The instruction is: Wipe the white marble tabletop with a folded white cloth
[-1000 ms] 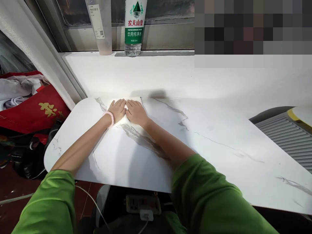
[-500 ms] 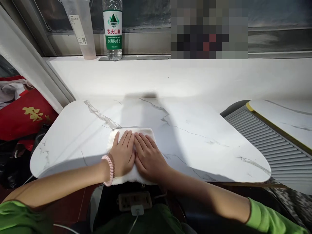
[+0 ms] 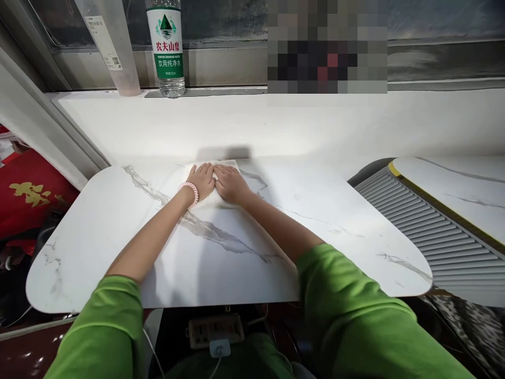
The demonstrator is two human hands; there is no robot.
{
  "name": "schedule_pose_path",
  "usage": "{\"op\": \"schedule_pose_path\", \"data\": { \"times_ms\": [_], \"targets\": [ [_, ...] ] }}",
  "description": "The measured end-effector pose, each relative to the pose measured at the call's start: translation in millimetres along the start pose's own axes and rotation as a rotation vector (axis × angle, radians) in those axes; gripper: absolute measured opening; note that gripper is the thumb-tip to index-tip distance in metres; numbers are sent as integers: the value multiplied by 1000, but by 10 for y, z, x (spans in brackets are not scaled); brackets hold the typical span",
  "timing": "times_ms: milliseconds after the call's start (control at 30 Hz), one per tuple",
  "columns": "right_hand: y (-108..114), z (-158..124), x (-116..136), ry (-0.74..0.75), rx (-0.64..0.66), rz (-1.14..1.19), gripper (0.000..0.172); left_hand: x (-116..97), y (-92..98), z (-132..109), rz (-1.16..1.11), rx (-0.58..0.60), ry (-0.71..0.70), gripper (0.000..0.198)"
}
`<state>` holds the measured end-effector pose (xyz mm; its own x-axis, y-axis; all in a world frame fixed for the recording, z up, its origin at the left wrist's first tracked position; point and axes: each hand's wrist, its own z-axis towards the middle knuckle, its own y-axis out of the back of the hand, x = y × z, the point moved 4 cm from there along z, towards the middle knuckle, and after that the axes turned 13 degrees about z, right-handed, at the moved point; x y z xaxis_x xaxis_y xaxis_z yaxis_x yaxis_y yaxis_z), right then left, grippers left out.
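Observation:
A folded white cloth (image 3: 219, 202) lies at the far edge of the white marbled table (image 3: 335, 252), close to the wall. My left hand (image 3: 202, 180) rests flat on it, fingers stretched forward, with a pink coiled band (image 3: 193, 196) around the wrist. Beside it, my right hand (image 3: 230, 183) also presses flat on the cloth, its fingers pointing ahead and left. The two hands touch or nearly touch at the thumbs. Both palms are hidden, and part of the cloth is covered by the hands.
On the window ledge stand a water bottle (image 3: 169, 52) and a translucent plastic container (image 3: 118, 47). A red bag (image 3: 39, 189) is at the left. A ribbed grey panel (image 3: 434, 231) borders the right side. Below the near edge sits a power strip (image 3: 197, 332) with a white plug.
Both hands have slid the cloth forward, from the table's near edge to the far edge by the wall. My arms are now stretched out over the table, and the view has shifted slightly.

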<state>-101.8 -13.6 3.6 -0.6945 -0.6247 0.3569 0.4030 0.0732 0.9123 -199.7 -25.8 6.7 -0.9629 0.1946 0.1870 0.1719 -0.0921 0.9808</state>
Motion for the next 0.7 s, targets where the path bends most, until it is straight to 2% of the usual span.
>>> {"op": "schedule_pose_path", "data": {
  "times_ms": [133, 267, 400, 567, 633, 700],
  "targets": [
    [-27, 81, -78, 25, -5, 22, 57, 20, -13, 43, -18, -15, 32, 55],
    [-34, -160, -25, 53, -42, 15, 56, -91, 25, -192, -13, -28, 11, 55],
    [14, -687, 74, 109, -54, 3, 55, -410, 94, -591, -10, -17, -16, 56],
    [153, -1577, 182, 196, -85, -14, 55, -1022, 225, -1168, -25, 13, -52, 60],
    [208, -1866, 209, 225, -113, -30, 55, -1228, 282, -1332, -45, 18, -99, 61],
    [240, -2033, 207, 226, -138, -43, 55, -1353, 314, -1405, -66, 32, -147, 63]
  ]
}}
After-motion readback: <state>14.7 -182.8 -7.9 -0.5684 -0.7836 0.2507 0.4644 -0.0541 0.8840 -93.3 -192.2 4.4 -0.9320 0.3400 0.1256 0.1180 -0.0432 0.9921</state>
